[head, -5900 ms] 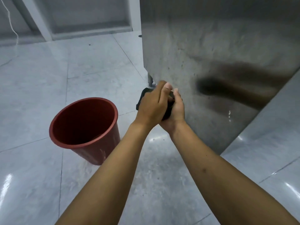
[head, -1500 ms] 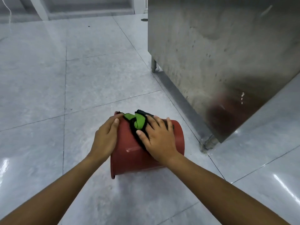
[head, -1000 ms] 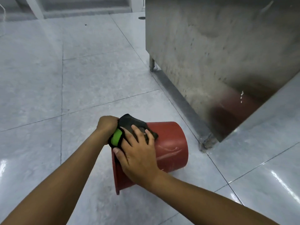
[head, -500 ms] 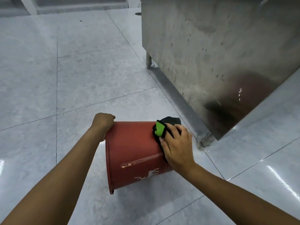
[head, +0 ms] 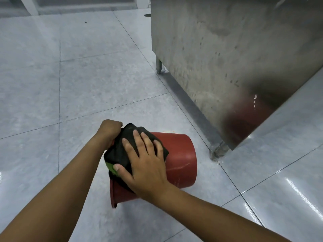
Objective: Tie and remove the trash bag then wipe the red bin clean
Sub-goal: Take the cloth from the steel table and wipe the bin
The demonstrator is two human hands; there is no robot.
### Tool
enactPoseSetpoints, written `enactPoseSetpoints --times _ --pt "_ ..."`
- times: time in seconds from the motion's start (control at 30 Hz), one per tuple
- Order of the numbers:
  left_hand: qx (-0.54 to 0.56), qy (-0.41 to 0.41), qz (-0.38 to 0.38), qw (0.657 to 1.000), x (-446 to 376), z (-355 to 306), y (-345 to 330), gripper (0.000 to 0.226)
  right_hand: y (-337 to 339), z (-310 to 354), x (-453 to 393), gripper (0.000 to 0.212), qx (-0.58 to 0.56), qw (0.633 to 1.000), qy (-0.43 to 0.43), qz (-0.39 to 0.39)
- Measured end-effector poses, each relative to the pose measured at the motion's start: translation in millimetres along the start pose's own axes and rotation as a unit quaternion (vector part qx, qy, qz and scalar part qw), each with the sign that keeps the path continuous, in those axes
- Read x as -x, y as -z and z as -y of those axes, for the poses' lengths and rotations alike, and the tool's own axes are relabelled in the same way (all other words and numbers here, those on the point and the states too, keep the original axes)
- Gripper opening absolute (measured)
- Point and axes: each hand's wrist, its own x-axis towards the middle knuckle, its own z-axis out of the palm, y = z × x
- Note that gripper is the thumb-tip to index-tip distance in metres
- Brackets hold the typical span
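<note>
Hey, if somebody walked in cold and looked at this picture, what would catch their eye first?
First, the red bin, lying on its side on the grey tiled floor near the bottom centre. The right hand presses a black cloth flat against its side, and the left hand grips the rim end. A big scuffed steel cabinet fills the upper right.

This looks like a commercial kitchen or a similar work space rather than a home. A large steel cabinet (head: 227,58) with a spotted, dull side stands on short metal legs (head: 158,66) at the right, and the floor (head: 87,75) is laid with big, glossy grey tiles that run far to the left.
</note>
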Motion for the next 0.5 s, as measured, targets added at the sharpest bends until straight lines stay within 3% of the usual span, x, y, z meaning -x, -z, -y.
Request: enactPoseSetpoints --times 0.07,0.2,0.33,0.4,0.5 --pt "0.004 0.014 -0.007 1.0 -2 0 0 0.015 -6 -15 7 0.064 0.033 0.998 0.044 0.018" --pt "0.019 0.016 -0.02 0.999 -1 -5 2 0.022 -3 -69 25 0.063 0.041 0.997 0.055 -0.025" --pt "-0.003 -0.106 -0.047 0.993 32 10 0 0.048 7 -110 16 0.059 0.039 0.998 -0.026 -0.036" --pt "-0.013 -0.206 -0.049 0.977 70 32 -9 0.039 4 -104 -1 0.057 0.014 0.993 -0.11 -0.048" --pt "0.046 -0.243 -0.071 0.966 98 47 -12 0.024 -5 -82 -11 0.057 -0.009 0.99 -0.132 -0.047"
